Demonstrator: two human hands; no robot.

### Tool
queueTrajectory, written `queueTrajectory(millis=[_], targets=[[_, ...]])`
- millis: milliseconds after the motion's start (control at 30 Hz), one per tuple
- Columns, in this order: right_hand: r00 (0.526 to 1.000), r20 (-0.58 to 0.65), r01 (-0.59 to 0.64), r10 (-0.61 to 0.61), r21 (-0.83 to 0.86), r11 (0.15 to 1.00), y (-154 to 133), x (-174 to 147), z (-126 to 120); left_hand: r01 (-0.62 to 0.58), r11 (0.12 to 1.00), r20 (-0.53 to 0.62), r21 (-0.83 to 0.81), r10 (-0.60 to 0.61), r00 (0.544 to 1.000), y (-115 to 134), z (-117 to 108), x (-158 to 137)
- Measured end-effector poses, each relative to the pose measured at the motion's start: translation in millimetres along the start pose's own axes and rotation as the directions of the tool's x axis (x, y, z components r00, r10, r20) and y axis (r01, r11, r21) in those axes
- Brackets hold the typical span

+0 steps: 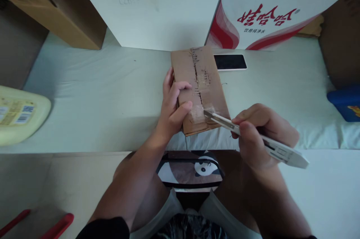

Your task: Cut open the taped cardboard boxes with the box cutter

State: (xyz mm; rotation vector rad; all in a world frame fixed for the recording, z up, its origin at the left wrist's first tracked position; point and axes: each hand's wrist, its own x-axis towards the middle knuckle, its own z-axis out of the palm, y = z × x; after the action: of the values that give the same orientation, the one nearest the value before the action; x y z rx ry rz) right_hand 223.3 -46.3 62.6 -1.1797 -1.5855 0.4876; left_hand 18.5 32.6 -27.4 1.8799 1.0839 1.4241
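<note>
A flat brown cardboard box lies on the pale green covered surface in front of me. A dark, ragged slit runs along its middle, and clear tape crosses its near end. My left hand grips the box by its left side, with thumb and a finger on top. In my right hand is a white utility knife, its blade out. The blade tip touches the taped area near the lower end of the slit. The underside of the box is hidden.
A phone lies just behind the box. Beyond stand a white-and-red carton and a white panel. An open cardboard box and a yellow bottle are at left. A blue container sits at right.
</note>
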Motion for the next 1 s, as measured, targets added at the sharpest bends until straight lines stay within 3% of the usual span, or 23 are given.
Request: queueTrajectory(millis=[167,367,667,833,1000], targets=[[0.998,-0.009,0.057,-0.056,0.055,0.997,-1.1,6.3,-1.4,0.009,0.999,0.005,-0.032,-0.009,1.0,1.7,-1.5,0.5],[0.975,-0.006,0.223,-0.223,0.078,0.972,0.5,13.4,-8.8,0.01,0.999,0.019,-0.034,-0.009,1.0,2.5,-2.0,1.1],[0.999,-0.03,0.041,-0.038,0.097,0.995,-17.3,9.0,-6.4,0.025,0.997,0.008,-0.066,-0.024,1.0,1.2,-0.3,0.3],[1.0,-0.004,-0.022,0.023,0.195,0.981,-2.3,7.5,-3.5,0.062,0.997,0.031,-0.04,-0.061,0.998,3.0,-2.5,-0.1],[0.987,-0.012,-0.144,0.159,0.36,0.922,16.5,6.0,-1.2,0.055,0.998,0.031,-0.025,-0.054,0.998,1.1,-3.1,0.0]])
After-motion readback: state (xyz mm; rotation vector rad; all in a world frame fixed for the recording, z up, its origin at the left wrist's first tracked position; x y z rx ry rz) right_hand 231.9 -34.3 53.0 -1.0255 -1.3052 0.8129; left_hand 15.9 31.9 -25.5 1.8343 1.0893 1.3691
